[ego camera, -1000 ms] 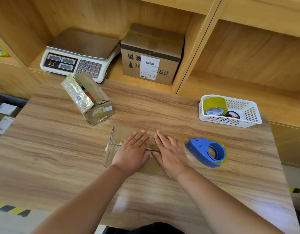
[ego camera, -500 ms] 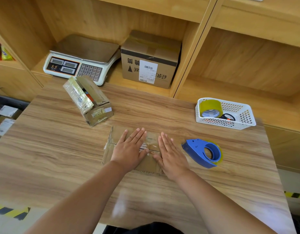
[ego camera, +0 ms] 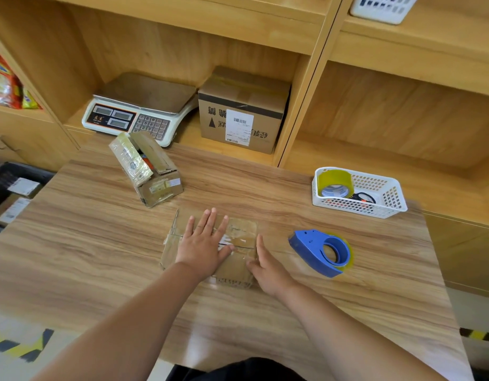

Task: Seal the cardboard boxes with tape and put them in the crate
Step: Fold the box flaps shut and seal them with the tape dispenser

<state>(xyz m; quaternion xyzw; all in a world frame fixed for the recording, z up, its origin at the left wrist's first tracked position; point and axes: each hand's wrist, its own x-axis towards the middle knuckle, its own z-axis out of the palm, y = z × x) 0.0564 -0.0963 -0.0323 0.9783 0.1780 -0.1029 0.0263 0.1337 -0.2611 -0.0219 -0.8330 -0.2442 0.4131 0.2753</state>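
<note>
Now left hand (ego camera: pixel 203 244) presses box (ego camera: pixel 239 266) top; right hand (ego camera: pixel 268 266) beside.

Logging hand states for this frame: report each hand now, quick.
Left hand: open, fingers straight, pressing flat on the small cardboard box.
Right hand: open, fingers straight, at the box's right edge, holding nothing.

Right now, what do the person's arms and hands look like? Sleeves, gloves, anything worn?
Left hand and right hand are bare: no gloves, no rings, no watch or wristband visible. Left forearm and right forearm are bare to the frame edge, no sleeve in view. A dark garment shows at the bottom edge.
</note>
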